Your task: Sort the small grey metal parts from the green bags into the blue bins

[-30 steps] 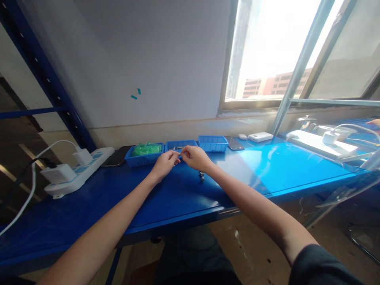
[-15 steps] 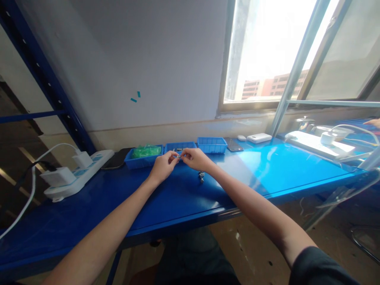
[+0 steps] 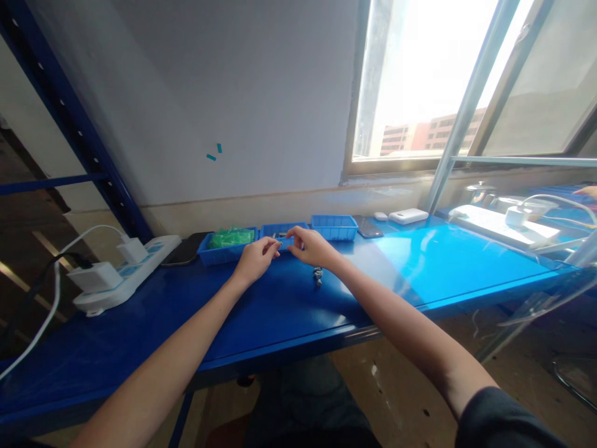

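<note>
My left hand [image 3: 257,257] is pinched closed over the blue table, in front of the bins; what its fingertips hold is too small to name. Just to its right, my right hand [image 3: 311,247] has thumb and forefinger apart, with nothing visible between them. Behind both hands stands the middle blue bin [image 3: 270,229], with some small parts inside, partly hidden by my fingers. A few small metallic parts [image 3: 318,276] lie on the table below my right wrist.
A blue bin with green plastic packaging [image 3: 232,238] stands left, another blue bin [image 3: 334,228] right. A phone [image 3: 369,227] and white box [image 3: 408,216] lie farther right. At left are a dark phone-like object [image 3: 186,249] and a power strip [image 3: 125,274] with plugs and cables.
My right hand's fingers have parted and drawn slightly away from my left fingertips, where both hands met before. My left hand stays pinched in nearly the same place.
</note>
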Available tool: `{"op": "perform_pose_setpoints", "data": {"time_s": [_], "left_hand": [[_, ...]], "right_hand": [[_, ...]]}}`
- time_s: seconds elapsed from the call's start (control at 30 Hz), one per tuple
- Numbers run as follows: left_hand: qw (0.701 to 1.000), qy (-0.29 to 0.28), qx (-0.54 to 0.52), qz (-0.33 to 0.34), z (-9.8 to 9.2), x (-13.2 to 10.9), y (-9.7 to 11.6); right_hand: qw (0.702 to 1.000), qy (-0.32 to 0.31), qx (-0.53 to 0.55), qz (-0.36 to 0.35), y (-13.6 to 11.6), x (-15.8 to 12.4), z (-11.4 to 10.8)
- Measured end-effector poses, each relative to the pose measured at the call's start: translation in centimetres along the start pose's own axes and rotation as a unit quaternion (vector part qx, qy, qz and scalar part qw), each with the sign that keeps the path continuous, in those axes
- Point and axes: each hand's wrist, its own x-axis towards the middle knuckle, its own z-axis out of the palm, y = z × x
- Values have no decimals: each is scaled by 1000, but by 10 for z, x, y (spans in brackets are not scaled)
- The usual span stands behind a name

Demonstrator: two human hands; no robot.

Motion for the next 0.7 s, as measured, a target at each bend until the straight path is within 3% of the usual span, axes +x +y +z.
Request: {"op": "perform_pose_setpoints", "data": {"time_s": [0.13, 0.3, 0.57, 0.7], "left_hand": [[999, -29, 0, 20, 2, -3, 3], [999, -44, -4, 19, 4, -4, 6], [998, 11, 10, 63, 7, -6, 9], [998, 26, 5, 48, 6, -6, 11]], "right_hand": [[999, -9, -36, -39, -5, -2, 1], [999, 2, -38, -25, -4, -1, 4], [1000, 15, -24, 8, -2, 3, 8], [1000, 24, -9, -5, -2, 2, 8]]}}
